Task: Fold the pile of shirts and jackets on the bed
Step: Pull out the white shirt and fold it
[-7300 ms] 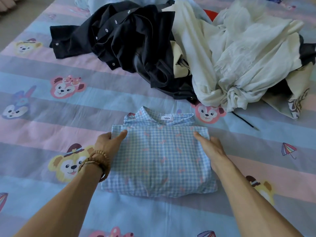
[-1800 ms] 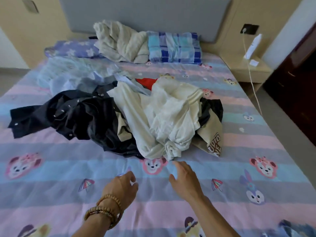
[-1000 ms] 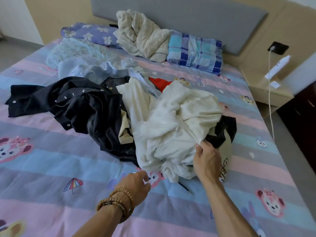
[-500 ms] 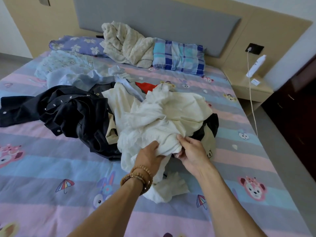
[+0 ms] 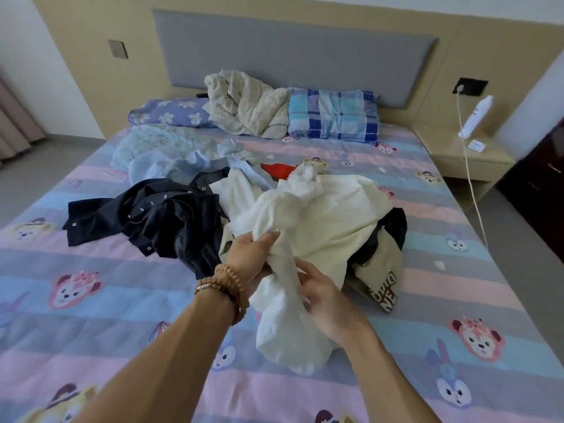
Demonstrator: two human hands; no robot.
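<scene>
White shirt: coming off the pile, gripped in both my hands.

My left hand bunches it high up, fingers curled into the cloth, so the rest hangs free of the heap; my right hand closes round the rope of fabric lower down to steady it and hunt for a seam. Its tail trails on the bed toward the near edge, where the bare sheet gives me room to spread it. The black jacket sprawls toward the left edge, and I judge the cream top may drag along, since the cloths overlap.
</scene>
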